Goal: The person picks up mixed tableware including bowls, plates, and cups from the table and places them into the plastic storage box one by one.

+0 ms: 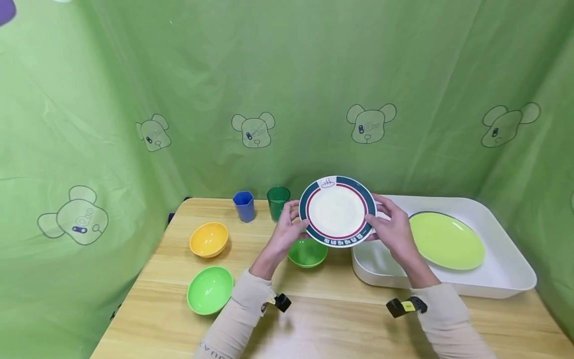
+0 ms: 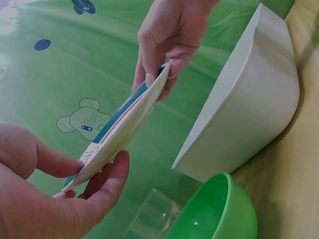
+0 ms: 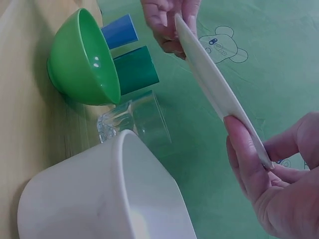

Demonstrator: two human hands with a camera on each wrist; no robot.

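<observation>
Head view, mid-frame: my left hand (image 1: 285, 231) and right hand (image 1: 395, 227) pinch the plate (image 1: 337, 212) at opposite edges; even pressure from both should steady it.

Both arms reach forward from the lower edge of the head view, the left forearm (image 1: 233, 319) slanting up to the right and the right forearm (image 1: 450, 319) up to the left. The bare wrists (image 1: 264, 265) show past the sleeves. The left hand (image 1: 287, 228) and right hand (image 1: 393, 225) face each other, apart, at about the same height, each pinching with its thumb opposite bent fingers.
</observation>
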